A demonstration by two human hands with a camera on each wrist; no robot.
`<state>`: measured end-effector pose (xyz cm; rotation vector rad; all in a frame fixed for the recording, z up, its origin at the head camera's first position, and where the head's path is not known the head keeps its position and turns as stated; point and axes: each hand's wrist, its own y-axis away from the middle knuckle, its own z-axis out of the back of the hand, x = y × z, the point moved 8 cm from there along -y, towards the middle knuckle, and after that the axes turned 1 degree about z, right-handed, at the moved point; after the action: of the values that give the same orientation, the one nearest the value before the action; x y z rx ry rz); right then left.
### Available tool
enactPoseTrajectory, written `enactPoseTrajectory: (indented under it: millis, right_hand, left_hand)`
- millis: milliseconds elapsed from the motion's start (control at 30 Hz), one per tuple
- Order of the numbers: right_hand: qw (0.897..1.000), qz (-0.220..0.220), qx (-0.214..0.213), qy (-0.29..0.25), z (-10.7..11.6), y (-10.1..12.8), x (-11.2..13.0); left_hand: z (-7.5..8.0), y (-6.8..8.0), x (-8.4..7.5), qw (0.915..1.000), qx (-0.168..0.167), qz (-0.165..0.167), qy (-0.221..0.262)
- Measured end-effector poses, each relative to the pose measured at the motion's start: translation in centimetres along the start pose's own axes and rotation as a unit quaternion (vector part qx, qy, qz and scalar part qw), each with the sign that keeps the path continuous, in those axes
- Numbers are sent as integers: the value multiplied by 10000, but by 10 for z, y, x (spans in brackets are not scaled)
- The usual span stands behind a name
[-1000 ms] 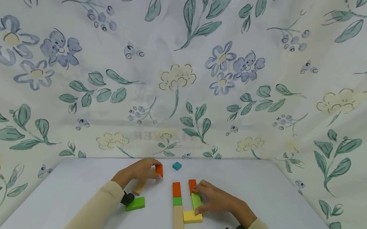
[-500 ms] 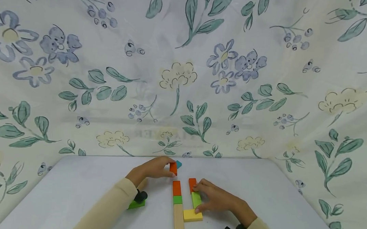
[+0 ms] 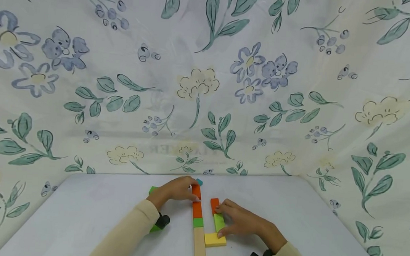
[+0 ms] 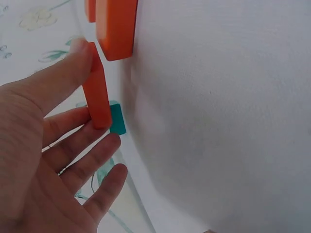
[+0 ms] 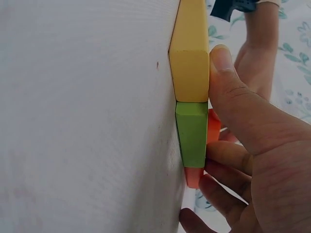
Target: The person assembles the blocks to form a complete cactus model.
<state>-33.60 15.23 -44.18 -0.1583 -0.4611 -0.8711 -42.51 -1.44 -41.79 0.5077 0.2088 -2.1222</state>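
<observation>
White tabletop [image 3: 84, 206] meets a floral cloth backdrop [image 3: 207, 86] behind.

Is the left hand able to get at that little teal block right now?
Probably yes: the teal block lies just beyond the left hand, but that hand pinches an orange block first.
</observation>
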Motion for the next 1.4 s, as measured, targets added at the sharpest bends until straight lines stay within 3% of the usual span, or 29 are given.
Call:
enactPoseTrajectory:
  millis: [400, 1400]
  right_hand:
    - [10000, -2, 40, 22, 0, 0, -3]
    - [9999, -127, 37, -35, 1, 0, -1]
  left_hand:
    - [-11, -1, 4, 9998, 13, 195, 92]
    - [-12, 1, 6, 9997, -183, 169, 12]
